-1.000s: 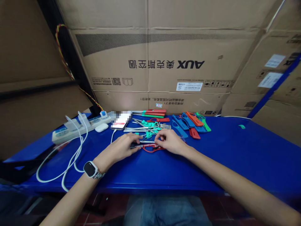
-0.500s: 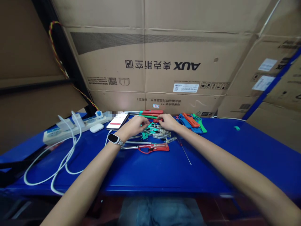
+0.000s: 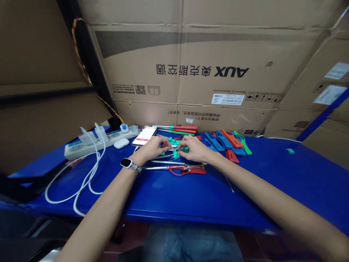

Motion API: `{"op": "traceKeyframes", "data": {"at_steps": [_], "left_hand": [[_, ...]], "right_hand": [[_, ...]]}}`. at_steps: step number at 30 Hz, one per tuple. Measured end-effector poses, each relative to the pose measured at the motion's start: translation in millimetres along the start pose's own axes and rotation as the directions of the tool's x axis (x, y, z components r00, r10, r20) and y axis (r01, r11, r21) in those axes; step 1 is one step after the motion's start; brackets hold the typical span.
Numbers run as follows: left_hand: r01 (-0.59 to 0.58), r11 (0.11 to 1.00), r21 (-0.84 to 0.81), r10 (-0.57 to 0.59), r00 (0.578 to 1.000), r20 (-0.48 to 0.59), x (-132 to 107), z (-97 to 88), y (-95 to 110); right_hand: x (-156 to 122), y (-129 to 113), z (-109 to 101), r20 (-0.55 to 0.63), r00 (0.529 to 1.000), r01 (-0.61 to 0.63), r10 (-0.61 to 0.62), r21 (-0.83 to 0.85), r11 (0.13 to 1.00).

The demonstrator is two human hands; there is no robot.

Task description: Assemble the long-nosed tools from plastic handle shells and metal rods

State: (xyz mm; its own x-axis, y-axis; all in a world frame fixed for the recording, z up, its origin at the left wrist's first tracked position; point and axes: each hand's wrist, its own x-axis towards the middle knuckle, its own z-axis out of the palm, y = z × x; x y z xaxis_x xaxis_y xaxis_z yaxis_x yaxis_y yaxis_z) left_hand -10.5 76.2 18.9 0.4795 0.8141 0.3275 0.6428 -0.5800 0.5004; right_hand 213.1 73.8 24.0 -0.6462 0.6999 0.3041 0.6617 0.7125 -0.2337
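My left hand point(image 3: 153, 148) and my right hand point(image 3: 194, 150) meet over a small heap of metal tools with green plastic handles point(image 3: 174, 150) near the back of the blue table point(image 3: 272, 182). Both hands have their fingers pinched on a piece from that heap; I cannot make out exactly which piece. A watch point(image 3: 127, 163) sits on my left wrist. Just in front of the hands lies a red-handled tool point(image 3: 185, 169) with a long metal shaft pointing left. A thin metal rod point(image 3: 228, 183) lies on the table to the right of it.
Blue, red and green plastic holders point(image 3: 227, 141) lie in a pile at the back right. Red and green screwdrivers point(image 3: 180, 129) lie by the cardboard boxes point(image 3: 191, 65). A phone point(image 3: 144, 135), a white earbud case point(image 3: 121, 143), a power strip point(image 3: 89, 142) and white cables point(image 3: 81, 174) occupy the left.
Both hands left the red-handled tool on the table, reached back to the green-handled heap, and are now drawn slightly nearer, pinching a piece from it.
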Motion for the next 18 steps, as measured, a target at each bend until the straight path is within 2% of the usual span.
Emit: {"op": "traceKeyframes", "data": {"at_steps": [3,7,10,14,18], "left_hand": [[-0.005,1.000,-0.011,0.005,1.000,0.004,-1.0,1.7,5.2],[-0.013,1.000,-0.024,0.013,1.000,-0.022,-3.1,-0.2,10.3],[-0.017,0.999,-0.038,0.016,0.999,-0.050,-4.0,-1.0,11.8],[-0.069,0.996,-0.062,0.065,0.996,-0.067,-5.7,-0.5,18.9],[-0.201,0.975,-0.097,0.194,0.978,-0.078,-6.9,2.2,33.1]], "right_hand": [[3.8,-6.4,5.3,0.073,0.997,0.015,-0.011,-0.055,0.998],[8.7,-5.9,16.9,0.046,0.999,-0.001,0.002,-0.023,1.000],[7.8,-2.6,20.5,-0.029,1.000,-0.011,0.013,0.060,0.998],[-3.4,-1.9,12.9,-0.128,0.991,-0.023,0.046,0.176,0.984],[-20.5,-3.3,-2.6,-0.113,0.986,-0.063,0.120,0.411,0.910]]}}
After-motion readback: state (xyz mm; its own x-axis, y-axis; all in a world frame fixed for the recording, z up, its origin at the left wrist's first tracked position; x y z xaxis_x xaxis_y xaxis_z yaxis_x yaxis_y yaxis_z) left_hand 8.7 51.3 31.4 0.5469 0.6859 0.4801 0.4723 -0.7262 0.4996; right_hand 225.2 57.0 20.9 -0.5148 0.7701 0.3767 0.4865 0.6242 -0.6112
